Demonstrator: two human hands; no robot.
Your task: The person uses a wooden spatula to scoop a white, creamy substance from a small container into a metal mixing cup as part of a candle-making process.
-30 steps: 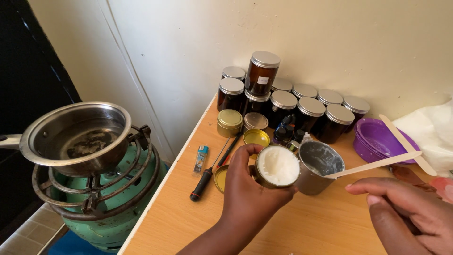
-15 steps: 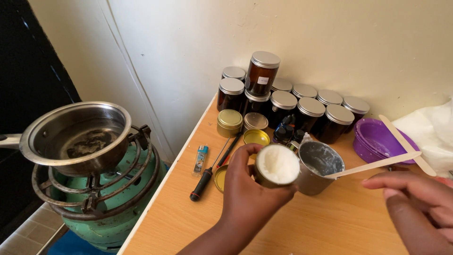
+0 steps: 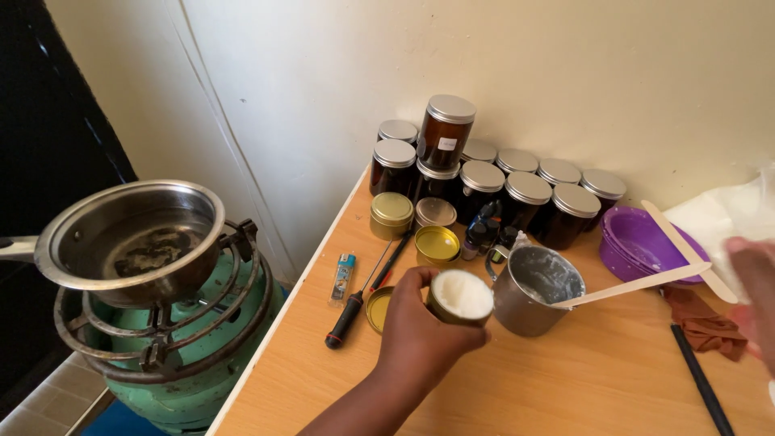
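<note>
My left hand (image 3: 420,335) grips a small gold tin (image 3: 458,297) filled with white wax, holding it just above the wooden table (image 3: 565,379). Right beside the tin stands a metal cup (image 3: 534,292) smeared white inside, with a flat wooden stick (image 3: 638,285) resting in it. My right hand (image 3: 755,299) is blurred at the right edge, holding nothing that I can see, its fingers loose. A gold lid (image 3: 376,310) lies under my left hand.
Several dark jars with silver lids (image 3: 517,190) stand along the wall. Gold tins (image 3: 392,214), a screwdriver (image 3: 355,305) and a lighter (image 3: 343,277) lie nearby. Purple bowls (image 3: 642,245) sit at right. A steel pan (image 3: 129,241) rests on a green gas burner (image 3: 173,339) at left.
My right hand has pulled away to the right, from the table's front toward the frame edge. The left hand still holds the tin in the same place.
</note>
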